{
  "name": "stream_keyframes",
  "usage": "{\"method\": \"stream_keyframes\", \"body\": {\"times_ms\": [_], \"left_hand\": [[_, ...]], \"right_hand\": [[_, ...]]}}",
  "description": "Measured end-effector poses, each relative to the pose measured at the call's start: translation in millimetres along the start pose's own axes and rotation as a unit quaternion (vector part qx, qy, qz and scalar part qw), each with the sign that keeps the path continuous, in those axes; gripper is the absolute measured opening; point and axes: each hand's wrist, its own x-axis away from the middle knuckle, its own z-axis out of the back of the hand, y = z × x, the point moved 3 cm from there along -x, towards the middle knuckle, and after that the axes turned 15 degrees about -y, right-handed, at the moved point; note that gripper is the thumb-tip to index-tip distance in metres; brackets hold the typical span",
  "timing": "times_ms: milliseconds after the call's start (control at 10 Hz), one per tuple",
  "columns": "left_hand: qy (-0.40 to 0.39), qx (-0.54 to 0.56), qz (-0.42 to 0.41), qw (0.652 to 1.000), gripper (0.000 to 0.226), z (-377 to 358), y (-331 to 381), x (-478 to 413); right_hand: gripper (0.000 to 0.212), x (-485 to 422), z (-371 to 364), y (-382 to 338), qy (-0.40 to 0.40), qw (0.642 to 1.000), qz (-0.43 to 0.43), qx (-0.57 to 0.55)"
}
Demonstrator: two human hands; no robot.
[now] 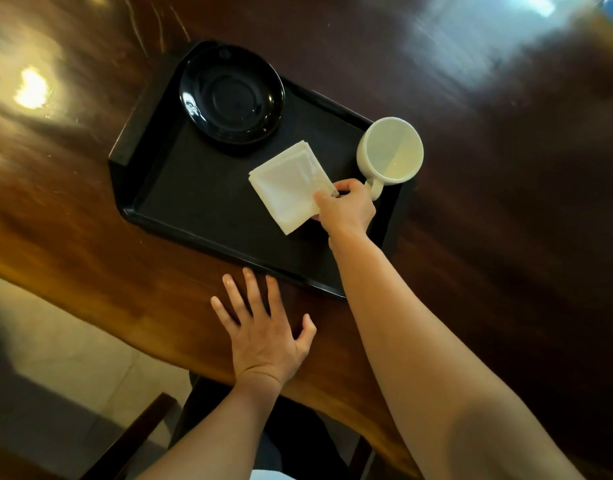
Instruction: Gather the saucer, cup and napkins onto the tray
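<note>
A black tray (201, 216) lies on the dark wooden table. At its far left corner sits a black saucer (231, 94). A white cup (390, 152) stands on the tray's far right corner with its handle toward me. A stack of white folded napkins (287, 183) rests in the middle of the tray. My right hand (346, 206) pinches the napkins' right corner, just left of the cup handle. My left hand (263, 336) lies flat on the table with fingers spread, just in front of the tray's near edge, holding nothing.
The wooden table (506, 220) stretches far to the right and back, glossy with light reflections. Its near edge runs diagonally at lower left, with pale floor tiles (66, 344) and a dark chair frame (139, 434) below.
</note>
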Motion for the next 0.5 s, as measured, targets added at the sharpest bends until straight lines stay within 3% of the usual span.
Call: {"method": "stream_keyframes", "body": {"times_ms": [300,500], "left_hand": [[-0.013,0.001,0.002,1.0,0.095,0,0,0],[-0.002,0.006,-0.002,1.0,0.095,3,0,2]], "right_hand": [[0.024,9,-5,15,0.031,0.999,-0.003,-0.029],[0.048,24,8,13,-0.018,1.0,-0.003,-0.014]]}}
